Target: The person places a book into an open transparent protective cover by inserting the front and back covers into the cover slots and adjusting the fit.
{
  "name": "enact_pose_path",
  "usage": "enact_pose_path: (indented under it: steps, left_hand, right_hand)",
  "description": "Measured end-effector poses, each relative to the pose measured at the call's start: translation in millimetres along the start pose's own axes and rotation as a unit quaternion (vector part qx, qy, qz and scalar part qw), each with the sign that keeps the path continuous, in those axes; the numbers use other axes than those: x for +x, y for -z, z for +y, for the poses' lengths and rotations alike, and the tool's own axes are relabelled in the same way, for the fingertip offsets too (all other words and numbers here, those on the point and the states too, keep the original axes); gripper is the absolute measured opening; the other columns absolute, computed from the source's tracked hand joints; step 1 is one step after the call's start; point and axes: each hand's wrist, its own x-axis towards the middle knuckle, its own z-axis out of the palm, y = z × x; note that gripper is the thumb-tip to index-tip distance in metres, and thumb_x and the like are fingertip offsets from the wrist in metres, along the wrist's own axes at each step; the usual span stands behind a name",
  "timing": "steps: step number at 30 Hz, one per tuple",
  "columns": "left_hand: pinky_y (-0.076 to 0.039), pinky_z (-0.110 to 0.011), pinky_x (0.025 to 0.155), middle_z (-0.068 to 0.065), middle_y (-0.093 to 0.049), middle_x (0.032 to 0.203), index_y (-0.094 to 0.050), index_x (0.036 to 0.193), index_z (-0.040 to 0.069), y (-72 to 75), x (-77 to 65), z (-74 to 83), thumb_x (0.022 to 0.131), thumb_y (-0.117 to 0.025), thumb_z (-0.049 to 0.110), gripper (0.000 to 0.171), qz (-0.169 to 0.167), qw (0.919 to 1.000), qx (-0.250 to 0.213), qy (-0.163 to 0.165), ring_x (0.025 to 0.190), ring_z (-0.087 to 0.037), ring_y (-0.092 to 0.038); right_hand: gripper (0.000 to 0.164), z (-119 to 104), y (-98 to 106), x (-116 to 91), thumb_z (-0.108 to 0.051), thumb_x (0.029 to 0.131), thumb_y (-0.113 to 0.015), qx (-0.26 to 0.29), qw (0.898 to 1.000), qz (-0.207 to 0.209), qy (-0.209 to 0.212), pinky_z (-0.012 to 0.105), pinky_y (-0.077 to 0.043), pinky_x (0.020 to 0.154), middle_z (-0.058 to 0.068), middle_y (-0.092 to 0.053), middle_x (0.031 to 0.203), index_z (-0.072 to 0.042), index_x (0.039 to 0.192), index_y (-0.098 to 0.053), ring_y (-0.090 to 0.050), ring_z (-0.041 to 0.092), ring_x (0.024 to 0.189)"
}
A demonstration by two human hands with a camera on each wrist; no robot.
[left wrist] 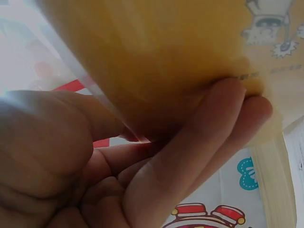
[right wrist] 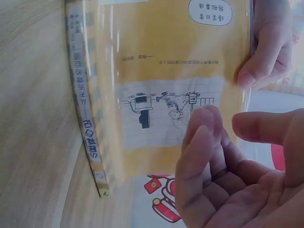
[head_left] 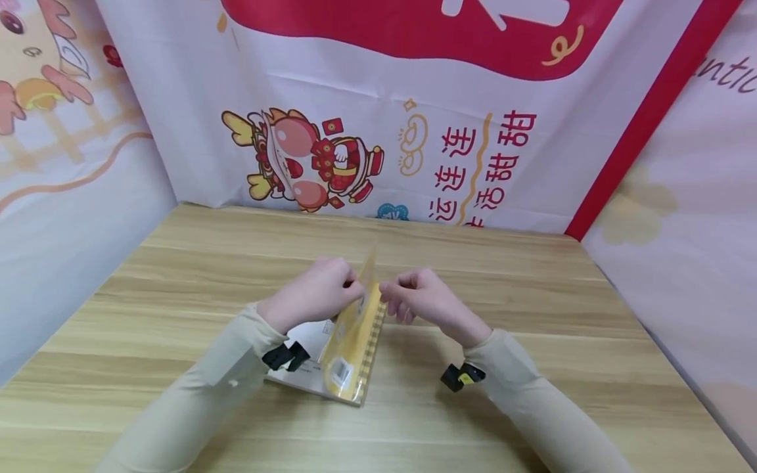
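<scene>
A paperback book (head_left: 303, 351) lies on the table with its yellow cover (head_left: 345, 341) lifted nearly upright and a clear plastic sleeve around it. My left hand (head_left: 316, 294) pinches the cover near its outer edge; in the left wrist view its thumb and fingers (left wrist: 190, 142) are on opposite faces. The right hand (head_left: 434, 302) hovers at the other side of the cover, fingers loosely bent. Its thumb and fingertips stand apart in the right wrist view, with nothing between them. That view also shows the printed spine (right wrist: 85, 109) and a line drawing (right wrist: 161, 114) on the cover.
Wood-grain tabletop (head_left: 503, 394) surrounds the book. A printed cloth (head_left: 367, 85) with a cartoon figure hangs along the far edge, and more printed cloth (head_left: 680, 217) closes the right side. Each wrist wears a small black camera mount (head_left: 286, 357).
</scene>
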Motion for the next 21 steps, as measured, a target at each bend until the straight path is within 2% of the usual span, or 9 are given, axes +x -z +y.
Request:
enact_pose_path:
  steps: [8, 12, 15, 18, 21]
  left_hand:
    - [-0.052, -0.026, 0.052, -0.009, -0.064, 0.084, -0.064, 0.105, -0.003, 6.5, -0.3, -3.3, 0.097, -0.049, 0.011, 0.023, -0.009, 0.9997, -0.020, 0.010, 0.062, -0.015, -0.060]
    - [-0.053, -0.027, 0.053, -0.009, -0.065, 0.086, -0.064, 0.109, -0.004, 7.9, 1.0, -6.1, 0.097, -0.049, 0.012, 0.025, -0.013, 0.9993, -0.034, 0.004, 0.064, -0.015, -0.062]
    - [-0.054, -0.028, 0.056, -0.011, -0.066, 0.090, -0.061, 0.112, -0.004, 11.4, 4.5, -10.2, 0.097, -0.049, 0.011, 0.025, -0.035, 0.9972, -0.065, -0.003, 0.070, -0.017, -0.064]
    - [-0.055, -0.031, 0.061, -0.013, -0.066, 0.093, -0.058, 0.114, -0.005, 18.2, 8.3, -16.6, 0.098, -0.046, 0.009, 0.024, -0.074, 0.9897, -0.122, -0.007, 0.076, -0.020, -0.065]
    - [-0.055, -0.035, 0.068, -0.016, -0.065, 0.098, -0.053, 0.116, -0.006, 25.1, 10.5, -22.9, 0.099, -0.042, 0.007, 0.024, -0.116, 0.9746, -0.191, -0.003, 0.082, -0.023, -0.066]
  right_hand:
    - [0.030, 3.6, 1.1, 1.3, -0.030, 0.096, -0.057, -0.027, 0.999, -0.010, -0.019, 0.033, -0.053, 0.059, 0.014, -0.064, 0.079, -0.002, 0.094, -0.068, -0.061, 0.024, 0.067]
    - [0.029, 8.8, 3.5, 2.8, -0.029, 0.096, -0.058, -0.021, 0.999, -0.007, -0.029, 0.034, -0.053, 0.061, 0.015, -0.064, 0.081, -0.001, 0.097, -0.068, -0.061, 0.024, 0.068]
    - [0.031, 14.8, 8.8, 4.0, -0.029, 0.095, -0.058, -0.013, 0.999, -0.005, -0.037, 0.035, -0.054, 0.064, 0.015, -0.064, 0.084, 0.000, 0.102, -0.066, -0.062, 0.025, 0.071]
    - [0.034, 22.1, 15.4, 6.9, -0.029, 0.095, -0.058, -0.016, 0.999, -0.006, -0.046, 0.036, -0.054, 0.065, 0.018, -0.063, 0.089, 0.002, 0.108, -0.062, -0.062, 0.027, 0.074]
    - [0.033, 28.9, 20.9, 10.9, -0.027, 0.096, -0.058, -0.024, 0.998, -0.012, -0.064, 0.038, -0.054, 0.067, 0.021, -0.062, 0.093, 0.002, 0.111, -0.060, -0.062, 0.028, 0.075]
